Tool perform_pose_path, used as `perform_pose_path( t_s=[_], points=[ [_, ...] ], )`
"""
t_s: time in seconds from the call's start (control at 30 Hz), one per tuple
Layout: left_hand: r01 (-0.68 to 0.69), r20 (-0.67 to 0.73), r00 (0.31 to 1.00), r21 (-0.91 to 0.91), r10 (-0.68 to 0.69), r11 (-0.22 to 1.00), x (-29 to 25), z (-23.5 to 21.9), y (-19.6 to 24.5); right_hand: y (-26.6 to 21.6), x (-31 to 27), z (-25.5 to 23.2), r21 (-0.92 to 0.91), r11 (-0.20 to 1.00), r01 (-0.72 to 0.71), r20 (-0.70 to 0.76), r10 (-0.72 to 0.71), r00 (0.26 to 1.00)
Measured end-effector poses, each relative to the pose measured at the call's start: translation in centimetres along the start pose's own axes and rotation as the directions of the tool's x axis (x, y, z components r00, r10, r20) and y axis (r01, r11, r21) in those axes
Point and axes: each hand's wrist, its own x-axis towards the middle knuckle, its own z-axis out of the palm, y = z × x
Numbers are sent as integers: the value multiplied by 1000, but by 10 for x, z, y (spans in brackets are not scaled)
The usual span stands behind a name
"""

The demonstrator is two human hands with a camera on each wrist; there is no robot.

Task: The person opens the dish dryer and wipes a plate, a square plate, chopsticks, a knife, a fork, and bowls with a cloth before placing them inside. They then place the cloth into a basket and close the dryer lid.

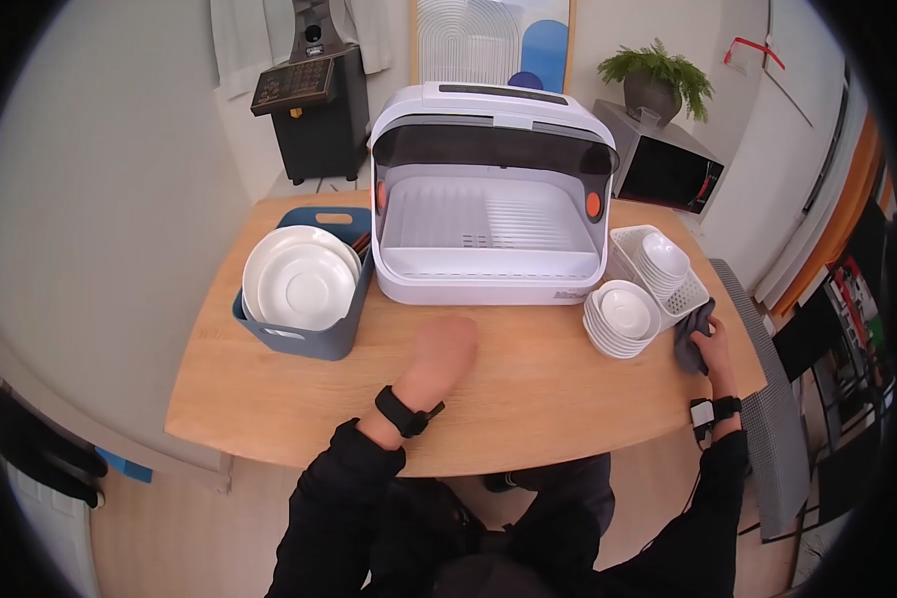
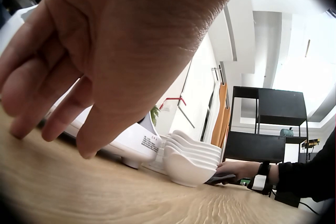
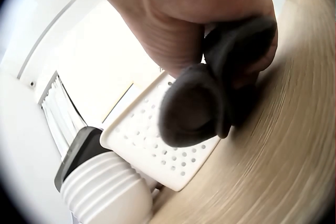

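At the table's right side my right hand grips a dark grey cloth. In the right wrist view the bunched cloth hangs from the fingers beside a white perforated basket. My left hand is low over the table, in front of the white dish cabinet; its fingers hang loosely curved downward with nothing in them. A stack of white bowls stands left of the cloth. More small bowls sit inside the white basket.
A blue-grey bin with white plates stands at the left of the wooden table. The cabinet's dark transparent lid is raised. Behind are a microwave and a potted plant. A grey bench runs along the right.
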Motion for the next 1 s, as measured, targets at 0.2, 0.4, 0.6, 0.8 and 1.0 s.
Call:
perform_pose_path(
  t_s=[0.2, 0.4, 0.6, 0.8, 1.0],
  points=[
    [-1, -47, 999, 22, 2, 1000, 0, 0, 0, 16, -4, -42, 670, 742, 21, -64, 29, 998],
    [-78, 28, 996, -67, 80, 995, -5, -14, -6, -168, -126, 28, 666, 713, 218, -54, -246, 968],
    [-5, 15, 1000, -471, 13, 882, -2, -88, 19, -237, -172, 114, 742, 668, -63, 453, -429, 782],
    [50, 75, 994, -958, 79, 283, -13, -126, 8, -278, -174, 150, 666, 603, -439, 744, -494, 450],
    [197, 197, 980, -947, -23, 252, -16, -118, -1, -284, -144, 172, 575, 785, -230, 804, -489, 339]
  ],
)
